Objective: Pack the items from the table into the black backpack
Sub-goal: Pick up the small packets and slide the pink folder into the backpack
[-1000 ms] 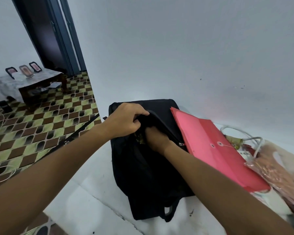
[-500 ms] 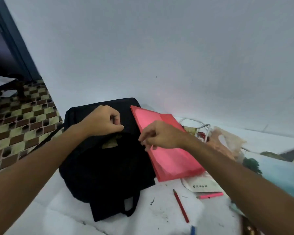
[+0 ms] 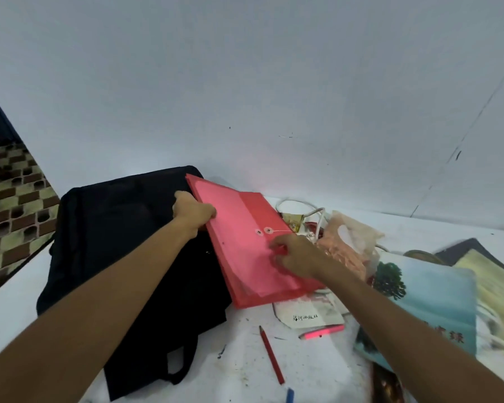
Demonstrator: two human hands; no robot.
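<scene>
The black backpack [image 3: 122,242] lies flat on the white table [image 3: 245,367], straps toward me. A red string-tie document envelope [image 3: 239,228] leans across its right side. My left hand [image 3: 192,212] grips the envelope's left edge near the top, thumb on the red face. My right hand [image 3: 293,255] rests on the envelope's lower right part with curled fingers; whether they pinch it is unclear. A red pencil [image 3: 271,354] and a pink pen [image 3: 322,334] lie on the table in front.
Right of the envelope sit a white-handled paper bag [image 3: 294,216], a peach plastic packet [image 3: 349,248], a white booklet [image 3: 309,314] and a large book with a tree picture [image 3: 431,303]. The wall stands close behind. The table's left edge drops to a tiled floor [image 3: 12,193].
My right hand left the backpack's opening and moved onto the red envelope. My left hand let go of the backpack flap and took the envelope's left edge. The view swung right.
</scene>
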